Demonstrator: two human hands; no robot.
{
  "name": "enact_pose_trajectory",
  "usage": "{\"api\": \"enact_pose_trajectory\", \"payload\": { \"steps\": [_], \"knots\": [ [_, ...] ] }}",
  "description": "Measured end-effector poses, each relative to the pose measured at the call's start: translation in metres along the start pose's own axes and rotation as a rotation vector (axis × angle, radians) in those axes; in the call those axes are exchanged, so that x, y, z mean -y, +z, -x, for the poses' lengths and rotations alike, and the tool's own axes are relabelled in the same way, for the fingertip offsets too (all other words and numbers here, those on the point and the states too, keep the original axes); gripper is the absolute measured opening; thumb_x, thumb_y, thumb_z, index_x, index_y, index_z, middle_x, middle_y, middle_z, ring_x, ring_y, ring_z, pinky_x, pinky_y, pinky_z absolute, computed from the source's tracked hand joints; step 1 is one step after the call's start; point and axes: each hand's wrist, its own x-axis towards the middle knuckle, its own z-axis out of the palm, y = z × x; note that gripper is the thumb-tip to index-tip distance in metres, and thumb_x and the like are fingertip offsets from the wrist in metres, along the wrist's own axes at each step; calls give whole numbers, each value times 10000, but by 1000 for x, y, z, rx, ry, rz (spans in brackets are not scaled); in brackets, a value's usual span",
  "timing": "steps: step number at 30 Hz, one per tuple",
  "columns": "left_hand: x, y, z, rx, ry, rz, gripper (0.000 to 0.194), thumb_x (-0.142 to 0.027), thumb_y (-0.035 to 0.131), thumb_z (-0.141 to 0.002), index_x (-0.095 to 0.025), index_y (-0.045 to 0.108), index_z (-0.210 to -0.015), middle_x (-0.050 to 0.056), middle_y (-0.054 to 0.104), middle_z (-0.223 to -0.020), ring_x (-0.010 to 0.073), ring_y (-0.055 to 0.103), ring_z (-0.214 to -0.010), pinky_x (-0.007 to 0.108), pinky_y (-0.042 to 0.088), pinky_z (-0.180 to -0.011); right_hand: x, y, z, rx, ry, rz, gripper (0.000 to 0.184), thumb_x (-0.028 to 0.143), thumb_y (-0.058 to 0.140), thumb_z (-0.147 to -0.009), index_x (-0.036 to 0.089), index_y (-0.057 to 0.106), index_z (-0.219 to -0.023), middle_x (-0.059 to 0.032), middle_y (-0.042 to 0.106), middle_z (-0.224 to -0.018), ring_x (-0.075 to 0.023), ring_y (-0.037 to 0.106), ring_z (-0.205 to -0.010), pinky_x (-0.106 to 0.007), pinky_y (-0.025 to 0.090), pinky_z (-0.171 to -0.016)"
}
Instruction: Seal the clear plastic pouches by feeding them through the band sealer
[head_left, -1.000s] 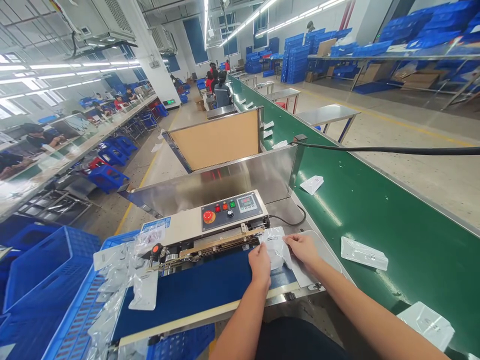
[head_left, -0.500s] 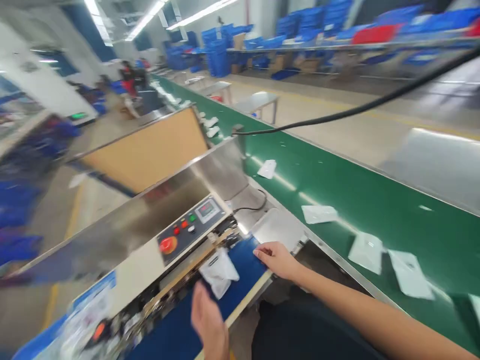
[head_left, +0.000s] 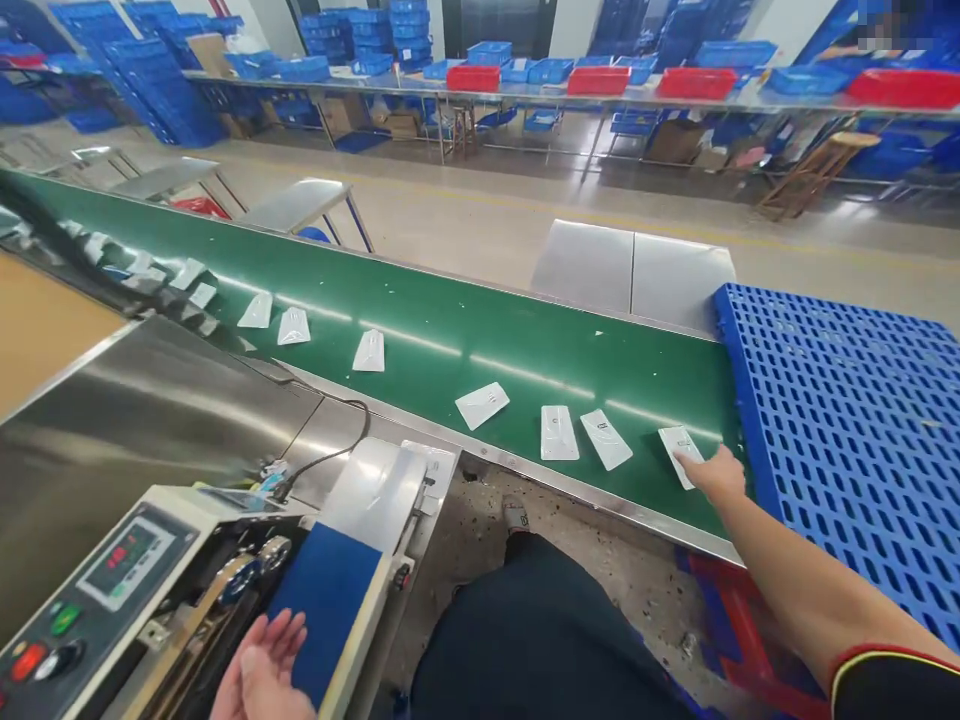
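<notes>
1. The right hand (head_left: 716,475) reaches far out over the green belt (head_left: 480,370), fingers together and extended. Its fingertips touch the lower end of a white pouch (head_left: 681,455). Whether they pinch it or only press on it, I cannot tell.
2. The pouch lies on the belt directly under and ahead of those fingertips, tilted at a slant.
3. To the left of the right hand, more white pouches (head_left: 559,433) lie spaced apart in a loose line along the belt.
4. Just right of the right hand, a blue plastic pallet (head_left: 847,450) sits at the belt's end.
5. The left hand (head_left: 262,670) is low and well apart, palm up, fingers spread and empty. Just beside it is a blue strip (head_left: 326,610) on the sealer (head_left: 187,560), whose control panel (head_left: 127,565) lies to its left.
6. The step in hand appears to be placing this pouch on the belt, with the other pouches already laid out.
7. The next move seems to call for the right fingertips to lift clear without shifting the pouch. The left hand is the free one.
</notes>
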Motion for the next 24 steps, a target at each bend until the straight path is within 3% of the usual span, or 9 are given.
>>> {"api": "enact_pose_trajectory", "payload": {
  "steps": [2, 5, 7, 10, 13, 15, 20, 22, 24],
  "knots": [
    [-23, 45, 23, 32, -24, -5, 454, -600, 780, -878, -196, 786, -1085, 70, 796, -966, 256, 783, -864, 525, 638, -1021, -12, 8, -37, -4, -9, 41, 967, 510, 867, -756, 32, 546, -1534, -449, 471, -1500, -558, 548, -1349, -598, 475, -960],
    [-45, 96, 45, 93, -79, 3, 408, -532, 816, -874, -171, 794, -1062, 45, 792, -943, 192, 766, -822, 424, 648, -975, -24, 27, -74, 30, -135, 46, 600, 496, 829, -781, 136, 732, -1251, -324, 609, -1365, -455, 602, -1244, -531, 466, -951],
    [-52, 118, 55, 124, -91, 4, 403, -524, 815, -883, -169, 798, -1070, 46, 800, -952, 185, 766, -826, 392, 654, -932, -28, 36, -85, 69, -192, 20, 338, 393, 708, -855, 163, 744, -1101, -226, 702, -1145, -375, 651, -1103, -476, 476, -928],
    [-51, 136, 69, 144, -88, 12, 399, -521, 816, -891, -168, 799, -1074, 44, 806, -936, 192, 768, -823, 383, 661, -892, -23, 46, -88, 93, -240, -25, 370, 325, 563, -915, 176, 678, -1233, -138, 730, -1014, -294, 669, -933, -407, 489, -876],
    [-41, 146, 86, 144, -104, 24, 396, -523, 809, -903, -168, 799, -1080, 48, 808, -934, 195, 769, -823, 372, 660, -861, -3, 57, -82, 131, -358, -36, 569, 459, 639, -890, 211, 594, -1400, -115, 748, -1105, -277, 676, -934, -373, 493, -874],
    [-35, 149, 96, 130, -147, 46, 392, -523, 804, -907, -166, 796, -1068, 54, 807, -928, 196, 769, -821, 355, 654, -826, 15, 66, -77, 229, -472, 29, 608, 547, 754, -782, 231, 668, -1293, -105, 755, -1075, -294, 677, -945, -373, 492, -870],
    [-27, 136, 109, 93, -192, 58, 408, -534, 772, -931, -152, 800, -1072, 76, 806, -949, 206, 771, -830, 355, 642, -811, 41, 72, -65, 410, -646, 136, 163, 402, 684, -739, 243, 649, -741, -58, 738, -887, -257, 660, -889, -331, 484, -835],
    [-24, 123, 110, 48, -172, 37, 428, -547, 757, -941, -150, 802, -1092, 75, 807, -954, 212, 772, -833, 382, 647, -854, 43, 69, -59, 410, -658, 137, 138, 362, 631, -751, 243, 672, -808, -45, 738, -863, -240, 658, -841, -324, 487, -814],
    [-18, 107, 113, -14, -164, 17, 448, -559, 748, -944, -148, 802, -1113, 76, 808, -962, 218, 775, -845, 412, 651, -899, 46, 70, -50, 394, -631, 142, 299, 399, 597, -796, 231, 724, -1008, -55, 748, -877, -248, 665, -808, -340, 499, -794]
  ]
}}
